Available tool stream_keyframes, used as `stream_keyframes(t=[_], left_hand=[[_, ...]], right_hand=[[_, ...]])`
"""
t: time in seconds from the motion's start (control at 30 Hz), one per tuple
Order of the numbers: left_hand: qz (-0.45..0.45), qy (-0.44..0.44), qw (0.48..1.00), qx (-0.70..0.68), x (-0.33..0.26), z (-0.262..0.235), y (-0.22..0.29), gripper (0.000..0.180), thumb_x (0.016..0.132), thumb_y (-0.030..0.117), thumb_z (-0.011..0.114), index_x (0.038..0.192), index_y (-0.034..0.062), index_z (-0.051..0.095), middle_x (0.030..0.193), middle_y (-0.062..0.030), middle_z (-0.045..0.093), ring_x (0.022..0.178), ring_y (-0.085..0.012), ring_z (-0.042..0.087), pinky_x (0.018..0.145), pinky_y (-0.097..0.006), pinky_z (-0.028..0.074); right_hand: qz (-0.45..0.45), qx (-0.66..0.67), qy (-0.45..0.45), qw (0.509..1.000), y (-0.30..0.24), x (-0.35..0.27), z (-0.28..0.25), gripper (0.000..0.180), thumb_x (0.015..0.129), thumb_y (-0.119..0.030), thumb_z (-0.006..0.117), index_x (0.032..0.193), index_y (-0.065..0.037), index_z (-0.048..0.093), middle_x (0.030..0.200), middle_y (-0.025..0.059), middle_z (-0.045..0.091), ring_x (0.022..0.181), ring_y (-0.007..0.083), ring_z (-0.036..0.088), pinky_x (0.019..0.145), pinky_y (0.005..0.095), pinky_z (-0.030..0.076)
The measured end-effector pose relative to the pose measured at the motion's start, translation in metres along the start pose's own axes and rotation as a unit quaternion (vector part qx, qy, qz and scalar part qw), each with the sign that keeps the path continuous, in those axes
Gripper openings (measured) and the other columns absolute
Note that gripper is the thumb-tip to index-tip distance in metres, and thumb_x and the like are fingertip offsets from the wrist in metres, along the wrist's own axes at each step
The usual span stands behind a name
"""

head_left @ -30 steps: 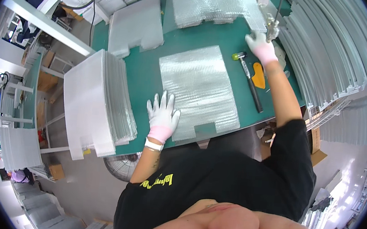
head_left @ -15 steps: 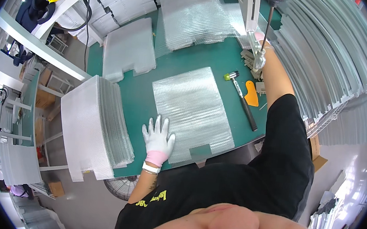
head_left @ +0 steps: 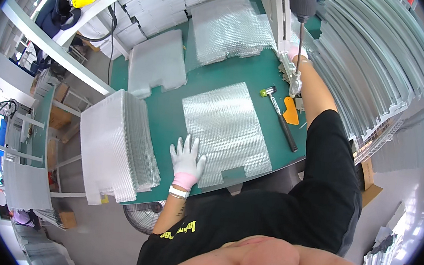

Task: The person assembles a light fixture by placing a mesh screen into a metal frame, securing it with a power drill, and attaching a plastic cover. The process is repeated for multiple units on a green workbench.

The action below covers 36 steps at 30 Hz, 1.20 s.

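My left hand [head_left: 187, 162], in a white glove with a pink cuff, lies flat with fingers spread at the left edge of a silvery, translucent textured sheet [head_left: 227, 129]. The sheet lies on the green table top and has a notch in its near edge. My right arm stretches to the far right. Only the pink cuff of my right hand [head_left: 295, 52] shows behind a metal upright, near some small grey parts [head_left: 283, 70]; its fingers are hidden. A mallet [head_left: 281, 117] with a green-and-silver head and an orange scraper [head_left: 290, 110] lie right of the sheet.
A thick stack of textured sheets [head_left: 113, 146] stands at the left edge. More sheets [head_left: 160, 61] and film-like sheets [head_left: 229, 29] lie at the back. A power screwdriver [head_left: 303, 6] hangs beside the metal upright [head_left: 284, 22]. Tall grey panels [head_left: 371, 66] crowd the right side.
The view has shifted slightly, so the table and stacks appear farther right. My left hand stays spread at the sheet's edge, and my right arm remains stretched out behind the upright.
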<state>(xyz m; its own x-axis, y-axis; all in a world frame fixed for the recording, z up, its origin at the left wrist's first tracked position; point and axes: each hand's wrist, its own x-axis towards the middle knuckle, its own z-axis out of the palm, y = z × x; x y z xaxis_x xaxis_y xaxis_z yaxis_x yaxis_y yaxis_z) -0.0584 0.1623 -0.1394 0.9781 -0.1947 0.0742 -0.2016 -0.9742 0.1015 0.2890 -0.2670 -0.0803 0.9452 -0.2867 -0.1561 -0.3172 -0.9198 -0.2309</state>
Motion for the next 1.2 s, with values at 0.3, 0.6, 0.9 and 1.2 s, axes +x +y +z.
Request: stream_keyframes(t=[0.3,0.6,0.9,1.2], left_hand=[[0.001,0.002,1.0,0.004,-0.001,0.002,0.002,0.063,0.089,0.04,0.057,0.144,0.0113,0.044,0.152,-0.0169,0.036,0.14,-0.0425,0.031,0.115,-0.062,0.018],[0.005,-0.003,1.0,-0.02,0.001,0.002,0.001,0.064,0.089,0.037,0.057,0.146,0.0109,0.042,0.154,-0.0172,0.033,0.141,-0.0436,0.029,0.115,-0.061,0.016],[0.004,0.01,1.0,0.002,-0.001,0.006,0.0,0.064,0.09,0.041,0.056,0.145,0.0117,0.043,0.152,-0.0165,0.035,0.14,-0.0424,0.031,0.115,-0.061,0.017],[0.0,0.006,1.0,-0.002,-0.002,0.001,0.002,0.063,0.09,0.04,0.055,0.145,0.0116,0.043,0.153,-0.0168,0.035,0.14,-0.0431,0.031,0.115,-0.061,0.017]], right_hand=[[0.022,0.353,0.406,0.843,-0.01,-0.001,-0.017,0.077,0.074,-0.049,0.069,0.129,0.005,0.057,0.124,0.0327,0.057,0.119,0.042,0.056,0.104,0.0412,0.044],[0.063,0.138,0.039,0.988,0.01,0.018,-0.028,0.061,0.078,-0.044,0.068,0.126,-0.006,0.065,0.134,0.018,0.059,0.126,0.0314,0.056,0.105,0.0374,0.044],[0.036,0.135,0.036,0.99,0.006,0.01,-0.017,0.058,0.075,-0.041,0.073,0.12,-0.005,0.067,0.126,0.0176,0.064,0.118,0.0322,0.061,0.101,0.0399,0.048],[0.074,0.051,0.057,0.994,-0.011,-0.029,0.004,0.056,0.074,-0.042,0.073,0.118,-0.009,0.069,0.126,0.0129,0.066,0.116,0.0296,0.063,0.096,0.0401,0.051]])
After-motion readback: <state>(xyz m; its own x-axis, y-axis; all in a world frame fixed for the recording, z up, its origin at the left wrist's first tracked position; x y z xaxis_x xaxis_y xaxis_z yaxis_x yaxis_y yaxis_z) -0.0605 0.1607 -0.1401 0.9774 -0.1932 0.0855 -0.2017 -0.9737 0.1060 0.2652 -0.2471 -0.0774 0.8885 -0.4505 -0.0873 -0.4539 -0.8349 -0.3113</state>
